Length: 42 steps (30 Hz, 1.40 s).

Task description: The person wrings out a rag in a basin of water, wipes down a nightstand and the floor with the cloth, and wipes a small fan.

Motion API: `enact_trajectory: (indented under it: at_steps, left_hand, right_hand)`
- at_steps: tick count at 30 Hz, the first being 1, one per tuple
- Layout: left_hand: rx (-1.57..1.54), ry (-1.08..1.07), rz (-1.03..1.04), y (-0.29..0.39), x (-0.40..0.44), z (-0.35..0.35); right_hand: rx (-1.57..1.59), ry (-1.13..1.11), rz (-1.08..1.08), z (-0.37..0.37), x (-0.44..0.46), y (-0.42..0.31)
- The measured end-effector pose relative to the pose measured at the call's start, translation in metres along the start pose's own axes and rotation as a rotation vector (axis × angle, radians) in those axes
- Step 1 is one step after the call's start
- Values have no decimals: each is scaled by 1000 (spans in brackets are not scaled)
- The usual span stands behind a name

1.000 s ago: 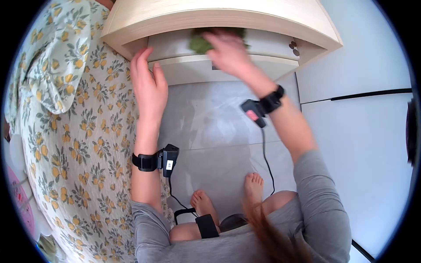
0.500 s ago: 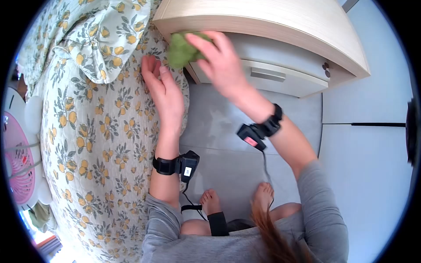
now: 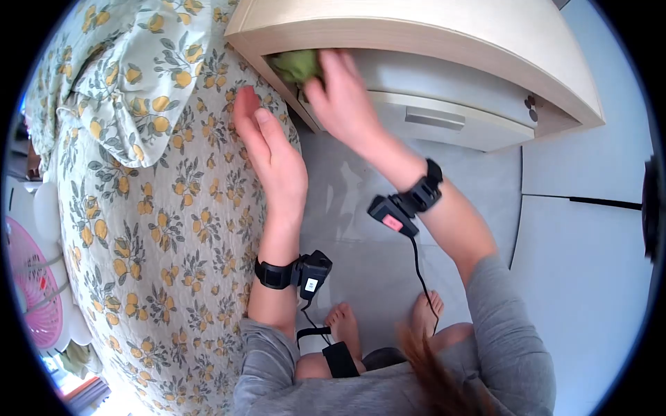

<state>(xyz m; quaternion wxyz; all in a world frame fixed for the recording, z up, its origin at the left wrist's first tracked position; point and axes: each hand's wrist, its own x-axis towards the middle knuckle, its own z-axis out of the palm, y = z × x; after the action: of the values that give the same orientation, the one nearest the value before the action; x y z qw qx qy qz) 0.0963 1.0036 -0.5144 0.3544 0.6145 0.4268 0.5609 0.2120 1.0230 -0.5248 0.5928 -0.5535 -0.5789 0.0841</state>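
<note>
A crumpled green cloth (image 3: 297, 66) is in the left end of the open compartment of the wooden nightstand (image 3: 416, 33). My right hand (image 3: 345, 100) reaches in under the top and holds the cloth, its fingertips partly hidden and slightly blurred. My left hand (image 3: 276, 152) is over the edge of the bed, beside the nightstand's left side panel. Its fingers are loosely bent, with the thumb apart, and nothing is in it. Below the compartment is a white drawer front with a grey handle (image 3: 435, 118).
A lemon-patterned bedspread (image 3: 166, 229) covers the bed on the left. At the far left stands a pink fan (image 3: 35, 284). White cabinet doors (image 3: 583, 277) line the right side. Grey floor tiles (image 3: 347, 187) lie between. Cables run from the black wrist devices (image 3: 394, 213).
My right hand has pushed the green cloth from the nightstand's left front edge deeper into the compartment. My left hand has shifted slightly right and down in view, while the whole view has moved a little.
</note>
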Motion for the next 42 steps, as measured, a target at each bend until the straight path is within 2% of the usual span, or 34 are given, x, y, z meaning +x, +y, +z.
enact_trajectory:
  at_steps: [1, 2, 4, 6, 8, 9, 10, 13, 16, 18, 20, 21, 22, 24, 25, 26, 28, 29, 30, 32, 34, 36, 40, 42]
  left_hand:
    - [-2, -3, -6, 1, 0, 0]
    - [-6, -4, -6, 1, 2, 1]
    - [-1, -7, -8, 1, 3, 1]
    - [4, -8, -31, 0, 0, 1]
    - [3, 3, 7, 0, 0, 7]
    - [-1, 0, 13, 2, 1, 10]
    - [-1, 16, 38, 3, 1, 12]
    - [-6, 17, 54, 3, 1, 12]
    - [-35, 17, 23, 5, -1, 7]
    - [-27, -15, 12, 0, -2, 0]
    - [-34, -23, 11, -4, 0, -3]
    - [-46, -28, 16, -5, 1, -3]
    - [-39, -29, 8, -6, 1, -2]
    - [0, -34, 55, -6, 4, 2]
    - [6, -37, 52, -6, 8, 5]
    - [26, -32, 79, -6, 14, 7]
    - [48, -26, 111, -9, 25, 11]
    - [53, -17, 109, -10, 31, 11]
    - [57, -10, 104, -11, 35, 12]
    - [43, 3, 103, -12, 36, 11]
    - [29, 20, 102, -12, 37, 10]
    - [23, 23, 92, -13, 36, 10]
    - [12, 40, 84, -12, 35, 11]
    - [21, 40, 100, -10, 35, 13]
  right_hand:
    - [-54, -106, 26, 16, 8, 13]
    - [-53, -101, 31, 23, 14, 12]
    - [36, -124, 197, 32, 18, 10]
    - [21, -150, 224, 24, 7, 10]
    - [33, -331, 184, 14, -10, 9]
    - [58, -321, 88, 10, -21, 5]
    - [53, -357, 108, 4, -30, 5]
    - [166, -335, 83, -7, -34, 10]
    - [183, -15, 320, -24, -24, 9]
    - [-115, 207, 247, -36, -17, 19]
    - [-197, 206, 248, -49, -9, 27]
    - [-211, -48, 542, -65, 2, 0]
    - [-208, -54, 551, -65, 5, 0]
    - [-453, -113, 309, -58, 9, 5]
    - [-642, 1, 102, -48, 7, 16]
    - [-638, 0, 105, -43, 10, 21]
    - [-741, 5, -157, -30, 19, 29]
    - [-791, -136, -28, -15, 26, 33]
    - [-788, -136, -27, -4, 28, 37]
    - [-509, 57, -226, 9, 29, 41]
    - [-425, 44, -207, 15, 30, 41]
    - [-172, 227, -66, 29, 38, 45]
    - [-184, 199, 32, 37, 47, 52]
    - [-305, 132, -134, 33, 48, 54]
